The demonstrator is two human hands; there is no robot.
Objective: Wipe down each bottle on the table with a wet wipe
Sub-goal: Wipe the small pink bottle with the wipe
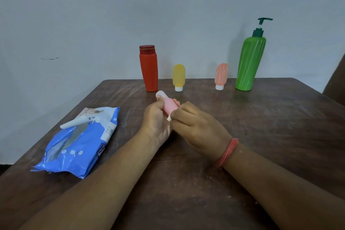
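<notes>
Pink bottle [169, 107] is up off the worktop [261, 127], lying tilted between both hands with its white cap pointing away toward the back row. Left hand [157, 123] has its fingers curled round the cap end, right hand [194, 127] has its fingers bunched on the near end, pinching a bit of white wet wipe [169, 118] against it (only a sliver shows). Further out, along the far edge by the wall: red bottle [148, 69], yellow bottle [178, 76], peach bottle [221, 75], green pump bottle [250, 61], all upright and well apart. Blue wipes pack [80, 144] sits near the left edge. Lots of bare wood to the right of the hands.
</notes>
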